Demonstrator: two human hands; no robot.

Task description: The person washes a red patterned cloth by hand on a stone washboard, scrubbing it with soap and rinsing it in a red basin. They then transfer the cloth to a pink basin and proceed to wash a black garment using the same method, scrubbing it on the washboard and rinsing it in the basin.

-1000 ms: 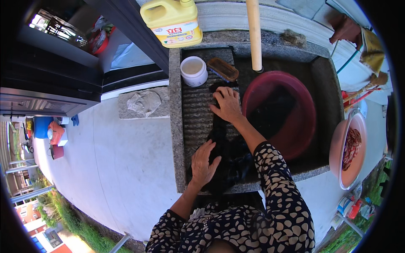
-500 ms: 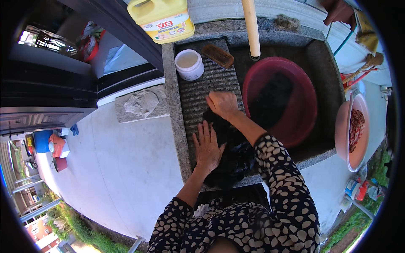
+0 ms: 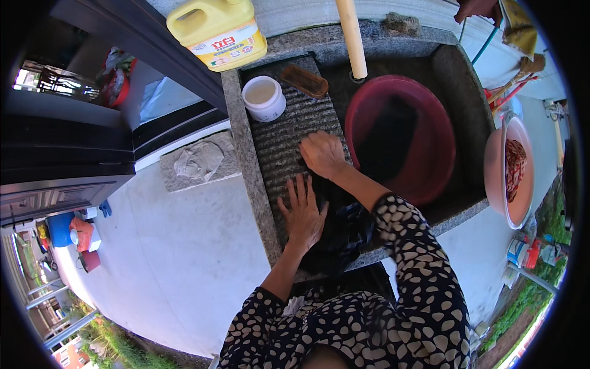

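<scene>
A wet black cloth garment (image 3: pixel 341 237) lies bunched on the ridged stone washboard (image 3: pixel 286 144) of a sink. Spread fingers of my left hand (image 3: pixel 302 216) rest flat on the washboard and the garment's left edge. Just above it, my right hand (image 3: pixel 322 154) is curled closed over the upper end of the cloth. Its grip hides most of that end. Farther up the washboard stand a white jar (image 3: pixel 264 99) and a brown scrubbing brush (image 3: pixel 304 82). In the basin to the right sits a dark red tub (image 3: pixel 439 147) holding water and something dark.
A yellow jug (image 3: pixel 230 46) stands at the sink's far left corner. A pale wooden pole (image 3: pixel 351 37) slants down into the basin. Beyond the stone rim (image 3: pixel 473 212), a pink basin (image 3: pixel 495 166) holds red patterned cloth. A grey rag lies on a stone block (image 3: pixel 175 177) at left.
The whole view has shifted and turned a little, so the sink appears slightly farther left. Both hands stay on the garment, the right one still closed and the left one still flat.
</scene>
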